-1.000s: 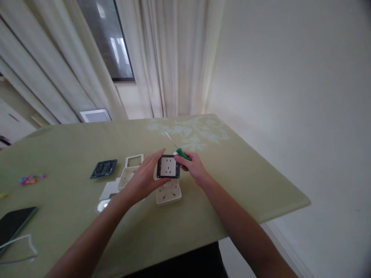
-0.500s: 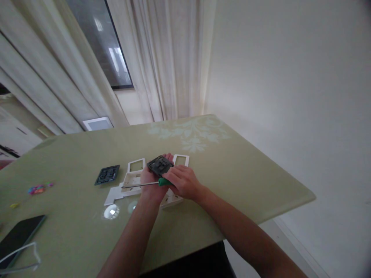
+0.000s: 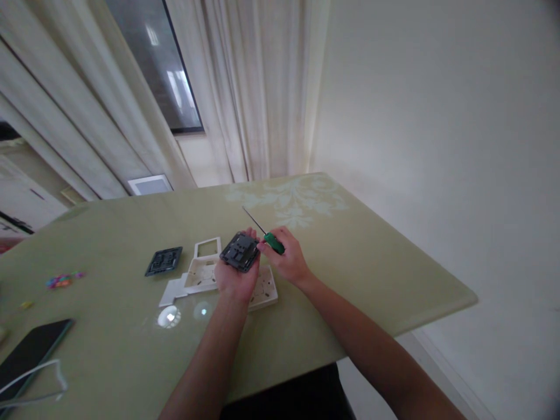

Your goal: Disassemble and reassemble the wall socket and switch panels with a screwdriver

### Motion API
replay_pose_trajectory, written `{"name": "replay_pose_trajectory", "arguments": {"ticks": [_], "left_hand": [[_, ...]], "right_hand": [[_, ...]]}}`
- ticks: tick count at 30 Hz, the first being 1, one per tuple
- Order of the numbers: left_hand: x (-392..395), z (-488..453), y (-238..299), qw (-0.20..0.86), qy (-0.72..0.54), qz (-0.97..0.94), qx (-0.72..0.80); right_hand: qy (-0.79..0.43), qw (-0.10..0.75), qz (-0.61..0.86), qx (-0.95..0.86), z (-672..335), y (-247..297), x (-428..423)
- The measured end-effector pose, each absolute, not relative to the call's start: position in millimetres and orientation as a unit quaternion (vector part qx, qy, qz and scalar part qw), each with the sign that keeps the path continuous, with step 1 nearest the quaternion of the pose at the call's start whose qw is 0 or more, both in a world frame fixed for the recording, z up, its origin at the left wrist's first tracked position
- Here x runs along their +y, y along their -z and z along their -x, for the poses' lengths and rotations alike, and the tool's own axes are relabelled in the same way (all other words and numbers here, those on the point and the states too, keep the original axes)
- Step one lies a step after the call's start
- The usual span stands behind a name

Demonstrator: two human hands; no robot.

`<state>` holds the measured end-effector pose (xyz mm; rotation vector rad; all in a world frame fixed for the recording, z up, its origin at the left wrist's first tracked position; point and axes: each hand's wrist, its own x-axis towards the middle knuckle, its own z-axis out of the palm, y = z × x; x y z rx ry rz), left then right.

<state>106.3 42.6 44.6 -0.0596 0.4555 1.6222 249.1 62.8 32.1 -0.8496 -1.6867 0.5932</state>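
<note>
A square black wall-switch plate [image 3: 240, 251] rests on the palm of my left hand [image 3: 236, 284], its inner mouldings facing up. My right hand [image 3: 286, 256] is closed round the green handle of a screwdriver [image 3: 274, 242], whose shaft points up and left, clear of the plate. My right fingertips are at the plate's right edge. Under and beside my left hand lie a white back box [image 3: 265, 287] and another white box [image 3: 200, 274], both partly hidden by it. A second black switch plate [image 3: 163, 261] lies on the table further left.
A white frame [image 3: 207, 247] and a flat white piece [image 3: 173, 290] lie by the boxes. Small coloured bits [image 3: 61, 281], a dark tablet-like slab [image 3: 37, 356] and a white wire-like loop [image 3: 59, 379] are at the left. The table [image 3: 371, 262] ends near a wall.
The screwdriver has swung round in my right hand, from pointing left across my left wrist to pointing up and away. My right hand has shifted slightly right and up.
</note>
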Motion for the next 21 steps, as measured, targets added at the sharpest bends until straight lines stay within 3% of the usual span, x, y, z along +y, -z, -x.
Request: {"name": "replay_pose_trajectory", "arguments": {"ticks": [8, 21], "left_hand": [[39, -108, -44, 0.663, -0.724, 0.010, 0.190], [37, -106, -37, 0.645, -0.737, 0.021, 0.200]], "right_hand": [[-0.291, 0.534, 0.353, -0.711, -243, -25, 61], [-0.249, 0.519, 0.335, -0.746, -239, -23, 52]]}}
